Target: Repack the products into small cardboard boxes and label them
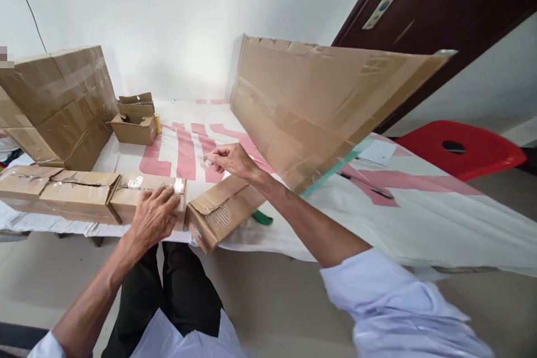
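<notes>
Three small brown cardboard boxes stand in a row along the table's front edge at the left. My left hand (155, 213) lies on top of the rightmost one (128, 196), fingers slightly spread and gripping nothing. Clear tape shines on that box beside my fingertips. Above the gap to its right, my right hand (232, 160) is closed in a pinch on a crumpled piece of clear tape (206, 161). Under my right wrist, another closed box (224, 207) sits at an angle, its near corner at the table edge.
A large taped carton (62, 106) stands at the left, with a small open box (134, 126) beside it. A big cardboard panel (302, 95) leans at centre right. Scissors (373, 187), a green object (263, 217) and a red chair (461, 148) are farther right.
</notes>
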{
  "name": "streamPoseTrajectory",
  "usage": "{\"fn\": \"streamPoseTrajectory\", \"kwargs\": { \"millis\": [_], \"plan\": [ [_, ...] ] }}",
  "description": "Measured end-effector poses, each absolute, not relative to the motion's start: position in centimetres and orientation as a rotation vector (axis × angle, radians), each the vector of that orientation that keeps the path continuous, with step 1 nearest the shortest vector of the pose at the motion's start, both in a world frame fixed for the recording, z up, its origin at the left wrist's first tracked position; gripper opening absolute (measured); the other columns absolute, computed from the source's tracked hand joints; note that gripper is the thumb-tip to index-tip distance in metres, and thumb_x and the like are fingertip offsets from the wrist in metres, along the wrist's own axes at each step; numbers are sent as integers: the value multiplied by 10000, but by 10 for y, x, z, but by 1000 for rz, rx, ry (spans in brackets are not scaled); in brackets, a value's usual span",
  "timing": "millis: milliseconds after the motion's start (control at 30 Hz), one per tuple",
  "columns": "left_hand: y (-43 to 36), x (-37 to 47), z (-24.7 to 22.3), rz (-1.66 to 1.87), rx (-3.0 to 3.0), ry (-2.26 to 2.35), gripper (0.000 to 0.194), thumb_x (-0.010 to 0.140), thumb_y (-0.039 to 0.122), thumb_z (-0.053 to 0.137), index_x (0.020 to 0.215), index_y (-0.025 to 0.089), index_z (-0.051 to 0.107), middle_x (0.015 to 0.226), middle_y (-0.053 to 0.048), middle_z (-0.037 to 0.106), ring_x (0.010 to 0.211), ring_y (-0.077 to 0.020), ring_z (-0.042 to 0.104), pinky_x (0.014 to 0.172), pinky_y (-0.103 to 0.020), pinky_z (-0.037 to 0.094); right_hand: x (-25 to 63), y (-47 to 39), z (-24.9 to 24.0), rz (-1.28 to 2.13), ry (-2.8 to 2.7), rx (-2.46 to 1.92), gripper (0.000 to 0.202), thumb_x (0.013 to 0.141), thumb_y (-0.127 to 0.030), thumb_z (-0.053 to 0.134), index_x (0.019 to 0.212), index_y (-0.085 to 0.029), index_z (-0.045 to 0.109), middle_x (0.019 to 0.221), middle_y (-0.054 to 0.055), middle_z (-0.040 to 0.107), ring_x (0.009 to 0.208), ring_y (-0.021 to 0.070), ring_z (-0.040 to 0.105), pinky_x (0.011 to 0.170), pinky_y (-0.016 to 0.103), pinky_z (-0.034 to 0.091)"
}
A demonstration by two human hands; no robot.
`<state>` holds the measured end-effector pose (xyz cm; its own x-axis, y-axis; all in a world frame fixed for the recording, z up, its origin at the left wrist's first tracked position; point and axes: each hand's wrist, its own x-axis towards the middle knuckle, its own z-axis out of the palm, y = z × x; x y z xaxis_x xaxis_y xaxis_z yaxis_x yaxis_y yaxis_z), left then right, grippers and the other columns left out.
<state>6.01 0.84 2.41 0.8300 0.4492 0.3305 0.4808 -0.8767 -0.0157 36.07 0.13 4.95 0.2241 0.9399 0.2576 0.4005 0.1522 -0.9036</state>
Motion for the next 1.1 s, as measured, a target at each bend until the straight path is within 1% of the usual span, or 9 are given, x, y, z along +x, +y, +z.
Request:
{"fn": "streamPoseTrajectory", "kwargs": {
  "millis": [100,167,267,367,567,667,833,933,1100],
  "plan": [
    [8,40,17,-608,-2902,-645,404,922,119,599,1306,198,699,1465,-172,715,1355,-355,667,1045,-514,497,383,36,42,642,-1446,-1575,323,779,-414,818,616,-172,680,591,25,673,524,135,633,511,242,496],
    [8,35,17,-656,-2883,-641,370,968,185,610,1330,195,683,1465,-178,717,1359,-370,668,1070,-536,471,408,48,39,560,-1459,-1676,269,788,-338,807,620,-165,688,606,30,688,535,127,637,514,220,479],
    [13,44,18,-688,-2853,-654,381,996,289,649,1362,185,658,1476,-201,705,1360,-410,662,1061,-569,454,458,39,30,364,-1228,-1865,216,873,-321,719,752,-143,744,705,56,750,587,117,654,553,198,492],
    [19,64,18,-685,-2859,-601,463,973,289,677,1425,201,628,1548,-212,652,1416,-460,614,1069,-610,437,500,1,7,217,-930,-2118,277,948,-338,619,881,-114,768,788,91,789,610,122,670,594,207,519],
    [19,85,17,-662,-2875,-605,368,976,262,648,1343,235,646,1527,-189,670,1417,-439,617,1084,-610,432,526,-74,-55,173,-749,-2475,288,912,-285,623,718,-118,754,634,89,728,625,178,669,634,252,486],
    [12,80,20,-669,-2869,-601,360,973,257,625,1333,254,626,1516,-183,672,1407,-410,628,1086,-585,441,525,-87,-71,171,-738,-2592,296,928,-257,586,738,-147,785,735,113,778,784,227,724,704,269,494],
    [-1,69,28,-657,-2814,-605,322,994,239,584,1315,249,598,1482,-182,694,1376,-409,653,1057,-574,458,523,-94,-74,130,-765,-2693,387,1033,-268,481,1003,-117,835,1073,224,817,1040,307,745,865,344,518],
    [-7,68,31,-610,-2784,-680,320,985,222,579,1304,235,603,1483,-202,687,1392,-437,635,1047,-587,465,522,-99,-70,90,-777,-2709,386,1042,-280,483,1117,-108,821,1169,270,789,1122,348,723,939,399,512],
    [-21,83,31,-662,-2854,-670,394,968,201,601,1362,220,589,1554,-208,630,1462,-416,591,1144,-568,427,506,-104,-59,22,-809,-2492,399,1036,-375,482,1034,-160,818,1172,213,788,1116,341,715,943,408,524]
  ]
}}
